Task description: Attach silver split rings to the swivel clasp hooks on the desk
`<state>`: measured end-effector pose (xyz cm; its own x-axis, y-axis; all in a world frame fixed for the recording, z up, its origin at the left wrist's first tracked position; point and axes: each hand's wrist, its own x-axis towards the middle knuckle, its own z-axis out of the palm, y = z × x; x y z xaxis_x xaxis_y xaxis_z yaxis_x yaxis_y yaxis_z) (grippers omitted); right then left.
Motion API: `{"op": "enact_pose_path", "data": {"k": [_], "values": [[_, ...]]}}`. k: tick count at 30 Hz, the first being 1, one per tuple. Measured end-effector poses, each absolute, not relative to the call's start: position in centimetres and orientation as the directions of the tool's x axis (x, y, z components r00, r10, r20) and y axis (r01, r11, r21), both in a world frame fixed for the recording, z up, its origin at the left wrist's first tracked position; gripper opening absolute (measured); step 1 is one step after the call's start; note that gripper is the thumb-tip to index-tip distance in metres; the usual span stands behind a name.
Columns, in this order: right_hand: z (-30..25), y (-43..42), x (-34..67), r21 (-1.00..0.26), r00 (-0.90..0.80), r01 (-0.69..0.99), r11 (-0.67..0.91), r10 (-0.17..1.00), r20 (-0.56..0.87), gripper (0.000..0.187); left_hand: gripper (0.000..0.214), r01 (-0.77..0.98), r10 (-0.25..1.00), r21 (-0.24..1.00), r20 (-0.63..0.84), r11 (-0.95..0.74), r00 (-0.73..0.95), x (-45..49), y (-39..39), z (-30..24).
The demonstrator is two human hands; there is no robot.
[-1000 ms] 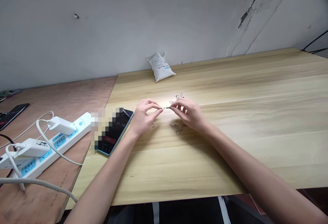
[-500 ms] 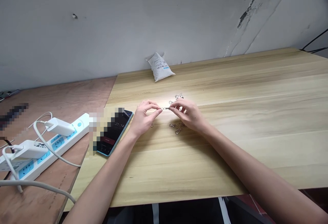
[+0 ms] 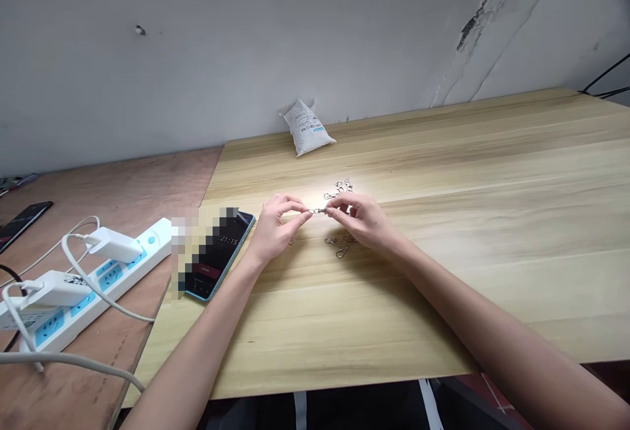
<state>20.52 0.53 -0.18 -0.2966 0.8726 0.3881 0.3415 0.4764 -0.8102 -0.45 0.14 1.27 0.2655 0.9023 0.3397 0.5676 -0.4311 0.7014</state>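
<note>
A scuffed grey-white wall (image 3: 246,43) fills the back of the view, w/ peeling, dark-streaked patches at upper right. Below it, a long pale wood table (image 3: 443,305) takes up most of the frame, and a lower plywood table (image 3: 98,184) is butted against its left side. On the plywood, a white power strip (image 3: 105,292) is laid at an angle, w/ two white chargers (image 3: 114,245) plugged in and white cables (image 3: 63,359) trailing toward the bottom left. A dark phone (image 3: 20,216) is seen at the far left edge of that table.

On the pale table, a white plastic packet (image 3: 308,129) w/ a barcode label is propped against the wall. A blue-edged phone (image 3: 219,256) is placed near its left edge, screen lit w/ a time-style readout (part of it is pixelated over).

Mid-table, the L hand (image 3: 280,230) and R hand (image 3: 361,220) are held close together, fingertips facing. A small metal clip (image 3: 319,211) is pinched between them, the fingers of both hands closed on it (exact shape too small to tell). Metal snap hooks (image 3: 339,187) are lying just beyond the R hand, more snap hooks (image 3: 339,244) are lying just below it, and a small metal ring (image 3: 292,241) is lying just under the L hand.
</note>
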Motion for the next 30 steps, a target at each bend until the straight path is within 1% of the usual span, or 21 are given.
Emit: {"op": "enact_pose_path", "data": {"k": [2,7,11,15,17,19,21,23,25,27,30], "values": [[-0.3,0.5,20.4,-0.802,-0.303,0.346,0.488,0.867,0.396,0.022,0.009,0.568,0.898,0.695,0.347,-0.44,0.27,-0.4,0.2,1.2],[-0.8,0.7,20.2,-0.69,-0.335,0.425,0.587,0.81,0.482,0.018,0.007,0.613,0.886,0.641,0.367,-0.461,0.283,-0.2,0.3,1.1],[-0.7,0.5,19.9,-0.68,-0.298,0.448,0.58,0.815,0.498,0.017,0.01,0.609,0.893,0.657,0.383,-0.444,0.237,0.0,0.2,1.1],[-0.6,0.0,19.4,-0.612,-0.281,0.533,0.584,0.805,0.523,0.017,0.011,0.617,0.901,0.668,0.395,-0.415,0.178,0.1,0.1,1.2],[-0.6,0.0,19.3,-0.605,-0.277,0.542,0.584,0.803,0.527,0.017,0.011,0.621,0.898,0.664,0.407,-0.417,0.167,0.2,0.0,1.2],[-0.6,0.0,19.3,-0.633,-0.28,0.508,0.585,0.806,0.521,0.017,0.011,0.607,0.896,0.673,0.411,-0.424,0.17,0.1,0.0,1.3],[-0.5,0.0,19.4,-0.683,-0.285,0.445,0.579,0.815,0.505,0.017,0.011,0.56,0.905,0.718,0.387,-0.414,0.174,-0.1,0.0,1.4],[-0.2,0.0,19.5,-0.736,-0.287,0.373,0.564,0.825,0.487,0.018,0.017,0.478,0.926,0.794,0.316,-0.376,0.204,-0.4,0.2,1.5],[0.1,-0.1,19.5,-0.785,-0.287,0.304,0.54,0.837,0.465,0.02,0.024,0.37,0.933,0.869,0.235,-0.328,0.274,-0.7,0.3,1.5],[0.4,-0.2,19.5,-0.828,-0.296,0.243,0.506,0.851,0.433,0.022,0.021,0.272,0.923,0.918,0.189,-0.287,0.336,-0.9,0.5,1.4],[0.7,-0.4,19.6,-0.872,-0.323,0.183,0.453,0.866,0.382,0.022,0.016,0.171,0.919,0.956,0.167,-0.24,0.356,-0.9,0.6,1.2]]}}
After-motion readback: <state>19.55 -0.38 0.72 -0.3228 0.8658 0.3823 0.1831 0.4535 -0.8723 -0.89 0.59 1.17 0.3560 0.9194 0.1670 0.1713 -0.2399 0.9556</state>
